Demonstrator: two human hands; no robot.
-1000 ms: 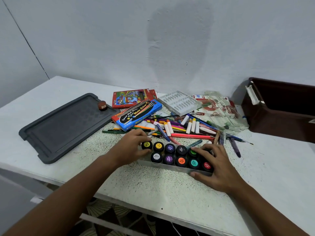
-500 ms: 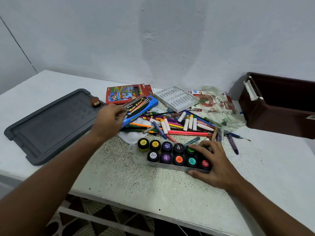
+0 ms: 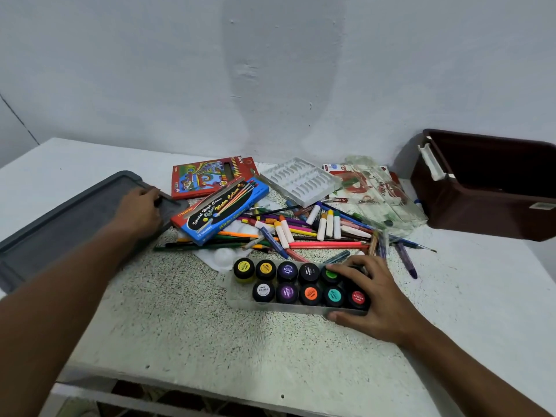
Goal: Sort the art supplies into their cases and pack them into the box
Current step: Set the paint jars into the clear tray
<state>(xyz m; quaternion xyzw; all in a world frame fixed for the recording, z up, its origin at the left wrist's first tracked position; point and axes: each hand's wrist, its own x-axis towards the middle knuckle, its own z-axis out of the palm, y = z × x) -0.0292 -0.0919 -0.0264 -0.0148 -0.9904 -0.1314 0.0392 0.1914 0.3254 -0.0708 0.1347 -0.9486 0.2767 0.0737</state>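
Right hand [image 3: 371, 299] grips the clear poster-paint case [image 3: 240, 300], one slot unfilled. Left hand [image 3: 140, 210] rests on the grey lid [image 3: 60, 224]; its hold cannot be told. Loose pencils and markers [image 3: 301, 233] crowd behind: a nudge risks scattering them.

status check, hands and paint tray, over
Left hand on the grey lid. Right hand steadies the paint pot tray. Loose pencils unsorted behind it.
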